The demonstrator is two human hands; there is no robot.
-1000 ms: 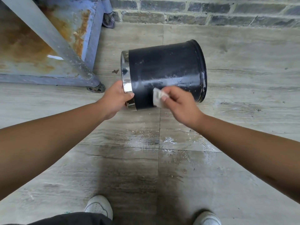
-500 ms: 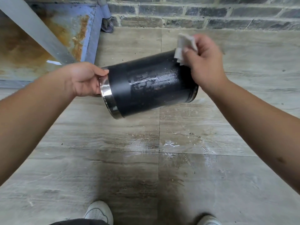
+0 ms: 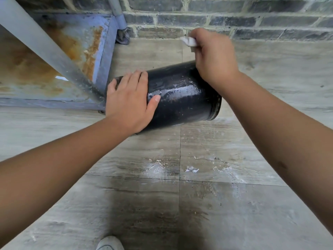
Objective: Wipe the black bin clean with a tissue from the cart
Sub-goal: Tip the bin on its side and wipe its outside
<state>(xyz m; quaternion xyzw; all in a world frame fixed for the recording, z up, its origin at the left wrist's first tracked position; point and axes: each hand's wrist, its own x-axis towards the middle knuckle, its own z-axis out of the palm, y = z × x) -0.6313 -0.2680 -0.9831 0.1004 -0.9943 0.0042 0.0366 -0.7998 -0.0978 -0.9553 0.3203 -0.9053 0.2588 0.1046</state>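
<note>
The black bin (image 3: 182, 98) lies on its side above the tiled floor, its wet side shining, its base end pointing right. My left hand (image 3: 129, 101) presses flat over the bin's left part near the rim, fingers spread and thumb on the side wall. My right hand (image 3: 214, 56) is above the bin's far upper edge, closed on a crumpled white tissue (image 3: 189, 41) that sticks out to the left of the fingers. The bin's chrome rim is hidden under my left hand.
A rusty blue metal cart (image 3: 75, 51) with a grey diagonal bar (image 3: 45, 49) and a caster wheel (image 3: 122, 36) stands at the left. A grey brick wall (image 3: 234, 20) runs along the back. The floor (image 3: 198, 168) has wet smears and bits of tissue. My shoe (image 3: 110, 243) shows at the bottom edge.
My left hand moved from gripping the rim to lying flat on the bin's side. The bin turned and sank lower. My right hand lifted the tissue up past the bin's far edge.
</note>
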